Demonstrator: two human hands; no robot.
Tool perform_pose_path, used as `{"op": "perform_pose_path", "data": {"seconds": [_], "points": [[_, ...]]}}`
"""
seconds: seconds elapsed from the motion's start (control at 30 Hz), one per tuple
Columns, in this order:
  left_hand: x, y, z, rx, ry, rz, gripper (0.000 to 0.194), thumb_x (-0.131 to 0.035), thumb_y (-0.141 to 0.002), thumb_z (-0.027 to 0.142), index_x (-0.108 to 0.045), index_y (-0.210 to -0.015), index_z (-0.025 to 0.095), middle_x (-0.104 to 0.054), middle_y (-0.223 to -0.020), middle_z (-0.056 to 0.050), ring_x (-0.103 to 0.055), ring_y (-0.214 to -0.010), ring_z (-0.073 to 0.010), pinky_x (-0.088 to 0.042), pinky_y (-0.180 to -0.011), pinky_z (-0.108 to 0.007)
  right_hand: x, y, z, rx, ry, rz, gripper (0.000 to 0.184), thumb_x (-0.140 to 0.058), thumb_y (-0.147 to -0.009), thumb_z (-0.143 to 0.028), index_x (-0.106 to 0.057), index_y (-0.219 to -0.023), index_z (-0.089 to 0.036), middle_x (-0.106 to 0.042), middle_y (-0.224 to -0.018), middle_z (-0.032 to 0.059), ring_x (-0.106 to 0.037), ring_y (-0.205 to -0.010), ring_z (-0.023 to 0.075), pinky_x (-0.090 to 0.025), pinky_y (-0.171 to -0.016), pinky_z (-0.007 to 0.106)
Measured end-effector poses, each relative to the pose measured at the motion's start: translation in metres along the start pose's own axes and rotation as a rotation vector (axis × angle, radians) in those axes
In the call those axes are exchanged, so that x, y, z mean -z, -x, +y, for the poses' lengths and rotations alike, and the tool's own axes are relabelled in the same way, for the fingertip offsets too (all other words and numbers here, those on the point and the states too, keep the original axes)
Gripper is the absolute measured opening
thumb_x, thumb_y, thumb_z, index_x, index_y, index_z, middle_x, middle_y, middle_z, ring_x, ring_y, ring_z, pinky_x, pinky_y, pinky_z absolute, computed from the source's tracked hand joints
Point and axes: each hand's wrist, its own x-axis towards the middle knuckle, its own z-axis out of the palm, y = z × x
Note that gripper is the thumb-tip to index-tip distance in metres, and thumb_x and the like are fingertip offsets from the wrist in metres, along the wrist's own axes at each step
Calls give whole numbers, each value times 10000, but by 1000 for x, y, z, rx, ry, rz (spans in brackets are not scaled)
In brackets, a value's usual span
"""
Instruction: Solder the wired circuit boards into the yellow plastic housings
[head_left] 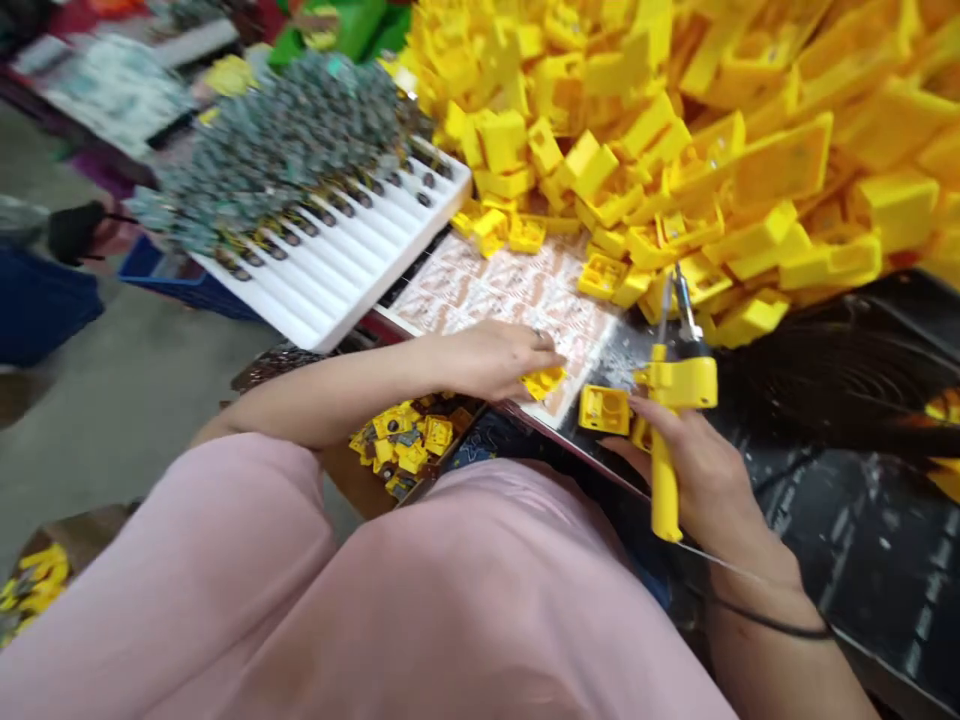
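Observation:
My right hand point(694, 470) is wrapped round a yellow soldering iron point(670, 400), its metal tip pointing up and away. A small yellow plastic housing point(604, 408) lies just left of that hand on the work surface. My left hand point(495, 358) rests palm down on a pink patterned sheet point(510, 290), fingers curled over a yellow housing point(545, 381) at the sheet's near edge. Pink trousers fill the lower part of the view.
A huge pile of yellow plastic housings point(675, 140) covers the far right. A white slotted tray point(330, 270) heaped with small grey circuit boards point(277, 150) stands at the left. A box of finished yellow parts point(405, 445) sits below my left forearm. Black wires point(840, 380) lie right.

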Motion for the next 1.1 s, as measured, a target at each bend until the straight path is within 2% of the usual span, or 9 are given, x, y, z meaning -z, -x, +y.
{"op": "perform_pose_path", "data": {"seconds": [0.13, 0.23, 0.37, 0.5, 0.67, 0.77, 0.93, 1.03, 1.1], "points": [[3, -4, -1, -126, -101, 64, 624, -586, -979, 124, -549, -1577, 298, -442, -1695, -181, -702, -1286, -301, -588, -1016, -388, -1, 1, 11, 22, -41, -13, 589, -697, -1008, -306, -478, -1550, -237, -725, -986, 51, -716, -761, 223, -575, -688, 333], [-6, -1, 0, -171, -57, 102, 764, -679, -921, 222, -440, -1646, 239, -358, -1739, -202, -626, -1406, -327, -522, -1139, -417, -1, 0, 15, 11, -23, 1, 573, -717, -997, -365, -515, -1519, -241, -732, -1012, 54, -721, -776, 234, -606, -784, 387], [-29, 2, 5, -57, 56, 295, 784, -634, -989, 531, -442, -1624, 113, -549, -1592, -232, -609, -1376, -358, -488, -1142, -462, -4, -1, 12, -20, -32, -2, 671, -795, -943, -362, -495, -1532, -245, -748, -1131, 78, -757, -922, 265, -618, -834, 391], [-45, 1, 8, 41, 53, 438, 693, -593, -1015, 519, -516, -1559, 97, -707, -1355, -195, -663, -1192, -341, -514, -1044, -455, -6, -1, 9, -60, -60, -31, 603, -771, -962, -388, -526, -1491, -233, -755, -1168, 84, -760, -969, 260, -616, -819, 369], [-42, -1, 5, -6, -21, 410, 559, -548, -1039, 385, -550, -1545, 146, -750, -1255, -141, -692, -1082, -288, -543, -941, -390, -2, -7, 5, -18, -44, -13, 624, -768, -966, -387, -517, -1510, -210, -750, -1064, 64, -736, -839, 225, -583, -745, 333], [-40, -5, 11, 78, -29, 385, 516, -528, -1063, 498, -632, -1485, 220, -722, -1271, -156, -723, -1036, -287, -573, -869, -394, -6, -10, 1, 29, -7, -2, 618, -740, -984, -372, -504, -1533, -217, -725, -952, 40, -704, -766, 217, -560, -695, 328], [-38, -11, 26, 102, 108, 362, 760, -544, -1012, 704, -568, -1535, 152, -600, -1487, -211, -733, -1133, -286, -610, -821, -359, -16, -14, -10, 28, 46, -25, 520, -666, -1019, -329, -517, -1508, -237, -682, -827, 19, -664, -696, 231, -525, -665, 356], [-18, -5, 1, 196, 34, 402, 577, -489, -1071, 555, -638, -1443, 140, -707, -1332, -159, -725, -1077, -260, -563, -769, -342, -14, -14, -12, 19, 64, 27, 580, -668, -1009, -305, -459, -1548, -271, -722, -855, 16, -689, -700, 229, -549, -756, 375], [4, 3, -42, 403, -80, 428, 432, -434, -1079, 417, -750, -1231, 164, -762, -1097, -106, -698, -1004, -256, -485, -722, -346, -11, -12, -9, 29, 102, 86, 647, -690, -979, -254, -432, -1570, -293, -717, -821, -4, -674, -654, 223, -551, -762, 377]]}}
